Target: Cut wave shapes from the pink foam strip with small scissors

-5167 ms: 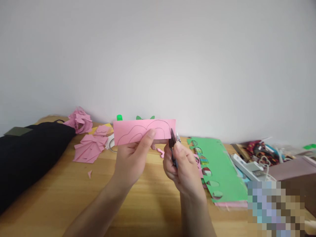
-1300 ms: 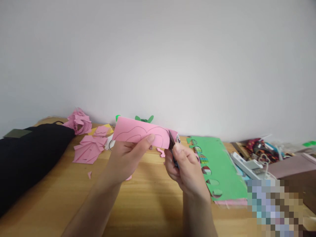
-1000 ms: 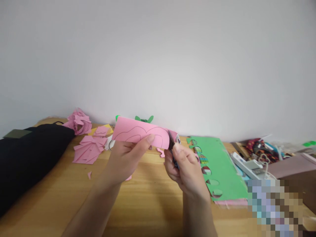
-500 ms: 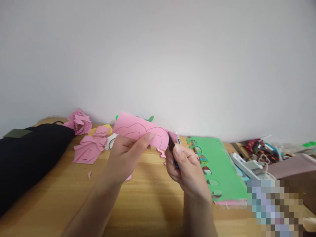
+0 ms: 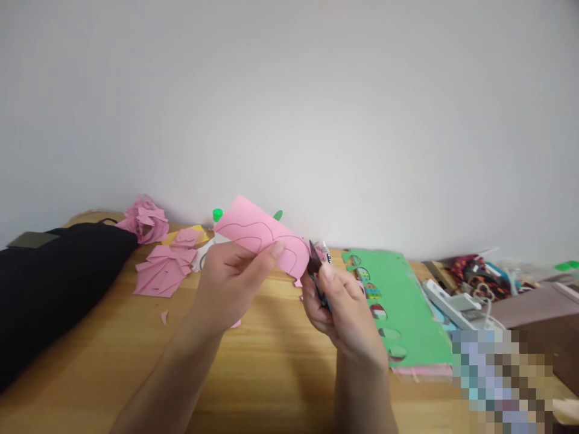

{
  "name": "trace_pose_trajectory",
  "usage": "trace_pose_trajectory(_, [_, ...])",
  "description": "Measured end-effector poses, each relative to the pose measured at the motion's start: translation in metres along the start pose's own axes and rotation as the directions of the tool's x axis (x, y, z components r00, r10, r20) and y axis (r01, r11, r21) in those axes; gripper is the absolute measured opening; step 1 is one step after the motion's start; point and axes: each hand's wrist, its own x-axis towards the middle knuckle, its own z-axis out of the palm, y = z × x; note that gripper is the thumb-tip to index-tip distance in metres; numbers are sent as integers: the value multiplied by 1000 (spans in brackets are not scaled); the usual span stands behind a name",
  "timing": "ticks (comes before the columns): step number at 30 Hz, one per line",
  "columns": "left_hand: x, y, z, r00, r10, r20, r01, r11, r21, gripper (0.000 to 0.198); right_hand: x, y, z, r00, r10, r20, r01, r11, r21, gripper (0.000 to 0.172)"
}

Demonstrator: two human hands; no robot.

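Note:
Between the thumb and fingers of my left hand [image 5: 235,283] is a sheet of pink paper [image 5: 246,214] with curvy dark outlines drawn on it. The sheet is held up above the table and tilts down to the right. My right hand [image 5: 341,307] is closed round a pair of dark scissors [image 5: 315,258]. Their blades point up and meet the sheet's right edge; the handles are mostly hidden by my fingers. Behind the sheet, a green cap [image 5: 218,214] and a green leaf-shaped piece [image 5: 277,214] show in part.
Pink paper cutouts [image 5: 165,271] and a crumpled pink bunch [image 5: 143,220] lie at the left on the wooden table [image 5: 262,374], near a black bag [image 5: 58,289]. Rightward are a green sheet [image 5: 407,307], a white power strip [image 5: 452,304] and a cluttered box [image 5: 538,301]. A wall stands behind.
The pink paper has turned clockwise, its upper left corner rising and its right end dropping. The strip at the right beyond the blades no longer shows. Both hands stay nearly in place.

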Motion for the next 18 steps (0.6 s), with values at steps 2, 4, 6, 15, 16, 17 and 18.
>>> trace_pose_trajectory(2, [1,0,1,1000,18,4,-18,1000,11,53,1,0,1,1000,-2,3,2,1000,10,45])
trace_pose_trajectory(4, [1,1,2,1000,23,4,-24,1000,18,52,1,0,2,1000,-8,10,7,1000,25,45])
trace_pose_trajectory(6, [2,1,2,1000,26,2,-26,999,19,51,1,0,2,1000,-11,16,10,999,38,45])
trace_pose_trajectory(15, [-1,3,2,1000,5,-15,-5,1000,3,52,0,2,0,1000,-13,10,12,999,38,44])
trace_pose_trajectory(16, [-1,3,2,1000,3,-21,-3,1000,5,52,0,1,0,1000,-15,13,15,999,40,44])
trace_pose_trajectory(17, [-1,2,2,1000,6,-24,-6,1000,6,52,-1,1,-1,1000,-17,16,17,999,42,43])
trace_pose_trajectory(18, [0,2,2,1000,18,-25,-18,1000,3,53,-1,2,-1,1000,-21,17,20,999,44,43])
